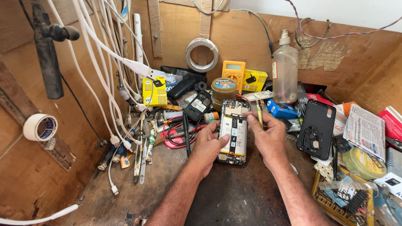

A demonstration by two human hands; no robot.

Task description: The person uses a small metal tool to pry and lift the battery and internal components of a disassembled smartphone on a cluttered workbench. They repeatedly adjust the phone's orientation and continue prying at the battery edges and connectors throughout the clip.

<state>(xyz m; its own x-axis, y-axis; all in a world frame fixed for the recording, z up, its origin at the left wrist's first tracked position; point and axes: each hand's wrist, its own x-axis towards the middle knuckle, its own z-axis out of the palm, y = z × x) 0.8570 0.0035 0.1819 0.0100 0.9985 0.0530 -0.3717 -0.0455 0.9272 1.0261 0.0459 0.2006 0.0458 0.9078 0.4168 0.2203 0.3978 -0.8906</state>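
An opened phone (233, 133) with its back removed lies flat near the middle of the dark surface (234, 196), its battery and circuit board facing up. The left hand (208, 144) rests against the phone's left edge, thumb laid on the battery, fingers curled under the side: its grip is on the phone. The right hand (269, 136) sits just beside the phone's right edge, its fingertips touching the upper right part of the phone; a thin yellow-green tool (259, 115) stands up between its fingers, so its grip is closed on that tool.

Toward the right edge of the surface lies the black back cover (317, 129), apart from the phone. Behind the phone, toward the back wall, stand a round tin (223, 88), a yellow meter (233, 71) and a clear plastic bottle (285, 71). White cables (100, 62) hang down on the left, over a row of tweezers (139, 161) and small tools. A roll of tape (39, 127) hangs on the left wall.
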